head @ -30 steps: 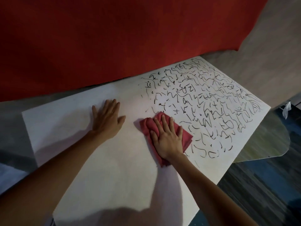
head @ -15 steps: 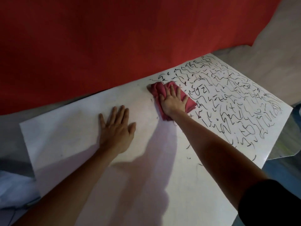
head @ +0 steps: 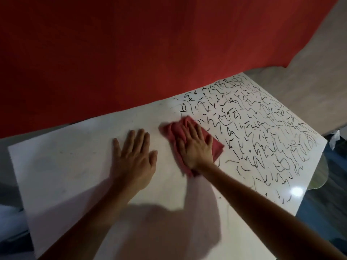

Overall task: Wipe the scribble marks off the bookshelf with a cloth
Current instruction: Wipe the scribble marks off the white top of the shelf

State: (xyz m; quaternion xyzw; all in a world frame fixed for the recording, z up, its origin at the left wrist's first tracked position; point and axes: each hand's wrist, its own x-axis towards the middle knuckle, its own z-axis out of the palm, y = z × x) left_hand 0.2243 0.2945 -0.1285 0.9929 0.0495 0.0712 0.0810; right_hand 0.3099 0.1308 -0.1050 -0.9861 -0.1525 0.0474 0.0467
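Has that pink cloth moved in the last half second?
Yes. The pink cloth under the right hand has slid back toward the person, away from the far edge of the white board, where it was before.

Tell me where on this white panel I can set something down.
Bare room: the stretch of the bookshelf panel between its left edge and the left hand, and the shadowed near part between the two forearms. Crowded: the right hand presses the cloth mid-panel, and scribble marks cover everything right of it.
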